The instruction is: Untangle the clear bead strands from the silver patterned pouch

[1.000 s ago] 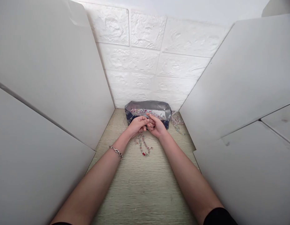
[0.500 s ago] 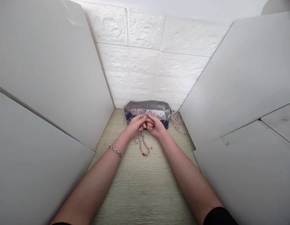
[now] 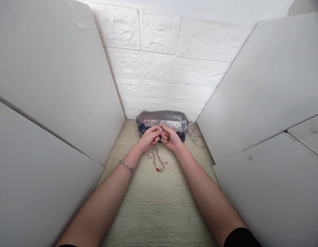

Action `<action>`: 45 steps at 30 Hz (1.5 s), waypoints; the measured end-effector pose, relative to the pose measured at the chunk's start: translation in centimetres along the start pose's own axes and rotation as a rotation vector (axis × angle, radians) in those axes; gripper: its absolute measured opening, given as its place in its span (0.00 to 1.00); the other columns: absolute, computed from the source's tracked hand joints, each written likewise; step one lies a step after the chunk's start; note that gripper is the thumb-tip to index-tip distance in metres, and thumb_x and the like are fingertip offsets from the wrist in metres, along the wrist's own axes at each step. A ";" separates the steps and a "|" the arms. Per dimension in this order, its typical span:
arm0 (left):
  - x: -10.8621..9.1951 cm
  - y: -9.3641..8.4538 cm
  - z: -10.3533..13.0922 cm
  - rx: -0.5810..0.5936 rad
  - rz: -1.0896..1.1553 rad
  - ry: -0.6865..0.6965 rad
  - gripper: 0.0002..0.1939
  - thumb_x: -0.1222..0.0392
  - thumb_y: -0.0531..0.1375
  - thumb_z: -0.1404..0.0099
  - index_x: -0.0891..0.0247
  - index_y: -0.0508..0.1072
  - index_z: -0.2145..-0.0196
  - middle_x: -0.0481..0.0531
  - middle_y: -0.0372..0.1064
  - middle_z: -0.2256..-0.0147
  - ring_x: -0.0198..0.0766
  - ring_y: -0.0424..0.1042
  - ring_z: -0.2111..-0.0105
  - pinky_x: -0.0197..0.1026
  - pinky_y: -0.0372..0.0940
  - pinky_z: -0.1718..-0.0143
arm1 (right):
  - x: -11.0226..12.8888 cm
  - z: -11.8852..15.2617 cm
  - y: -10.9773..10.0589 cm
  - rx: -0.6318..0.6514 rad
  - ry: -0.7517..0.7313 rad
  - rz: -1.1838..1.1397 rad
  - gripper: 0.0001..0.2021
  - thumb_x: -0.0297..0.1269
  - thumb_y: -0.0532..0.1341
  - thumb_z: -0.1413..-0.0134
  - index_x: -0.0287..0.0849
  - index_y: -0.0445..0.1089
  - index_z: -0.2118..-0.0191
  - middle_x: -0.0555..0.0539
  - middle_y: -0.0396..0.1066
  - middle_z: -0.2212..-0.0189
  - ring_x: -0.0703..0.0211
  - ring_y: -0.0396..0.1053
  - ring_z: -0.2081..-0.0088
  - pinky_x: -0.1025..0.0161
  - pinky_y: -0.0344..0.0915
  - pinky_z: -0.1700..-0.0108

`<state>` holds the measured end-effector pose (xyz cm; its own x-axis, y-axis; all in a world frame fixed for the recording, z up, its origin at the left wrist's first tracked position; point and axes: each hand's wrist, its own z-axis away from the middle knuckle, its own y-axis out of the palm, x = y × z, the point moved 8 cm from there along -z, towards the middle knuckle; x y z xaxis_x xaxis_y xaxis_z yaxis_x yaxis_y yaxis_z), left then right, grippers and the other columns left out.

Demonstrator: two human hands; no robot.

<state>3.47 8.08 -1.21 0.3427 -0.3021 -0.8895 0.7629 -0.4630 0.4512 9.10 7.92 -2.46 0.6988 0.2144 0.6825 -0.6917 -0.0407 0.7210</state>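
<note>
My left hand and my right hand meet fingertip to fingertip in front of a foil-lined dark blue box. Both hands are pinched closed, and whatever sits between the fingertips is too small to make out. Below my left hand a string of coloured beads, with red ones at its lowest bend, lies on the wooden surface; its upper end disappears beneath the fingers. Loose pink, clear and red beads lie inside the box.
Another pile of pale bead strands lies right of the box. White panels rise on the left, with similar panels on the right. A white brick-patterned wall stands behind the box.
The fingertips have shifted very slightly against each other. The box and the beads on the surface look the same.
</note>
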 end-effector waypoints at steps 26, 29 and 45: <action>0.0 -0.7 0.0 -0.132 -0.049 0.003 0.12 0.57 0.61 0.53 0.70 0.67 0.74 0.50 0.69 0.75 0.19 0.55 0.88 0.28 0.40 0.90 | 0.2 0.1 -0.5 -0.054 -0.013 -0.026 0.08 0.33 0.58 0.56 0.39 0.63 0.66 0.61 0.46 0.91 0.75 0.43 0.89 0.76 0.42 0.88; 0.0 -0.8 0.0 -0.152 -0.060 0.004 0.11 0.57 0.60 0.53 0.69 0.66 0.76 0.50 0.69 0.76 0.19 0.54 0.88 0.28 0.39 0.90 | 0.2 0.1 -0.4 -0.055 -0.019 -0.020 0.08 0.32 0.58 0.56 0.39 0.63 0.66 0.61 0.46 0.91 0.75 0.43 0.89 0.76 0.42 0.88; 0.1 -1.1 -0.2 -0.205 -0.036 0.013 0.11 0.57 0.58 0.51 0.67 0.62 0.76 0.45 0.63 0.82 0.20 0.52 0.91 0.28 0.37 0.91 | 0.4 0.2 0.0 -0.019 -0.060 0.064 0.09 0.33 0.59 0.57 0.40 0.64 0.66 0.61 0.45 0.91 0.75 0.42 0.88 0.75 0.41 0.88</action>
<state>2.77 8.76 -1.84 0.3195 -0.2769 -0.9062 0.8700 -0.2934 0.3964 9.40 7.80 -2.19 0.6623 0.1535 0.7333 -0.7382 -0.0336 0.6738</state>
